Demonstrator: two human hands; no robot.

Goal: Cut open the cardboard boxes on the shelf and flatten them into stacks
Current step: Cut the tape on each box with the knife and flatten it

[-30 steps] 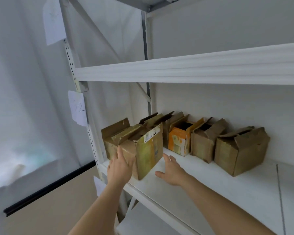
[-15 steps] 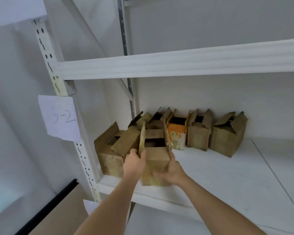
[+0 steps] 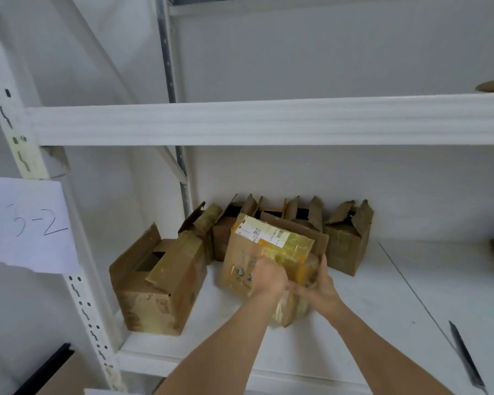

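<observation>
A brown cardboard box wrapped in yellowish tape with a white barcode label (image 3: pixel 264 252) is held tilted above the front of the white metal shelf (image 3: pixel 368 317), its labelled face turned up toward the camera. It is gripped from the left by the left hand (image 3: pixel 268 276), whose fingers are curled over its near face, and from the right by the right hand (image 3: pixel 321 286), whose fingers are wrapped round its right edge. The hands are kept close together on the box. An open-flapped brown cardboard box (image 3: pixel 157 283) is seen just to its left on the shelf. A row of further open brown cardboard boxes (image 3: pixel 348 243) is lined up along the back wall. A dark slim blade-like tool (image 3: pixel 465 354) is seen lying at the shelf's right front. A white paper label marked "3-2" (image 3: pixel 29 223) is fixed to the left upright.
</observation>
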